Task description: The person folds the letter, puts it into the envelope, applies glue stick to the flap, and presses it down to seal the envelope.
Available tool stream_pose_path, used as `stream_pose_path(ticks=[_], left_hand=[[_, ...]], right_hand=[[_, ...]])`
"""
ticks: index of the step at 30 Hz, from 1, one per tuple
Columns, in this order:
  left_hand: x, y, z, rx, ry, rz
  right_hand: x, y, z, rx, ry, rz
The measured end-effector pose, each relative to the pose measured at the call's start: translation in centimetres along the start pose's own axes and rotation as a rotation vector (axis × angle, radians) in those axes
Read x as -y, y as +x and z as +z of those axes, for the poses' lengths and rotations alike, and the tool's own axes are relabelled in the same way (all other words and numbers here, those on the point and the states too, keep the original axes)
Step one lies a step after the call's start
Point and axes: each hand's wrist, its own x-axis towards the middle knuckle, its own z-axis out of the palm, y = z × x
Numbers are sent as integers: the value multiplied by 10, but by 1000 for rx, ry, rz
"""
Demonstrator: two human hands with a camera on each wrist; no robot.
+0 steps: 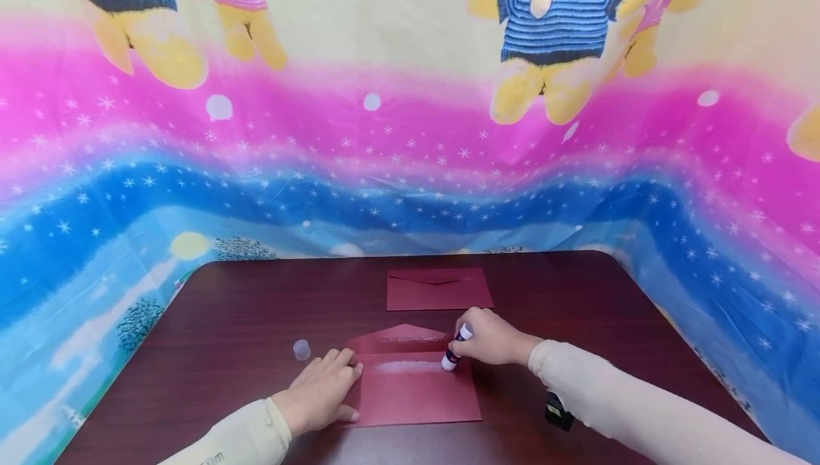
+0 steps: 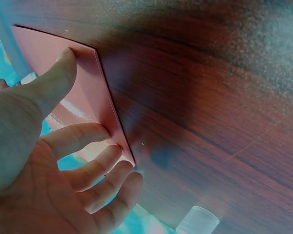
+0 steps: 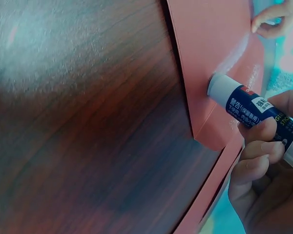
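A red envelope (image 1: 416, 397) lies on the table with its flap (image 1: 402, 334) unfolded toward the far side. Whitish glue streaks run across the flap and the upper part of the body. My right hand (image 1: 496, 337) grips a dark blue and white glue stick (image 3: 251, 105), its white end down on the envelope near the right side in the right wrist view. My left hand (image 1: 320, 388) rests along the envelope's left edge, fingers spread and thumb near the lower left corner. In the left wrist view, the thumb (image 2: 64, 68) lies on the paper.
A clear cap (image 1: 302, 349) stands on the table left of my left hand. Another red envelope (image 1: 438, 293), flap folded down, lies farther back. The dark wooden table (image 1: 211, 337) meets a patterned cloth (image 1: 359, 187) at its far edge. A black object (image 1: 559, 411) shows beneath the right forearm.
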Motion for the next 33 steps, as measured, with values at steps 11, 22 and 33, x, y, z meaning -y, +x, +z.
stream_pose_path(ticks=[11,22,33], left_hand=[[2,1,0,-11,-6,10],[12,5,-6,10,-143,-18],[7,14,-20,-55,-381,-110]], right_hand=[[-14,-1,0,-35,223,80],[1,-10,7,-62,551,172],[10,-13,4,-82,595,200]])
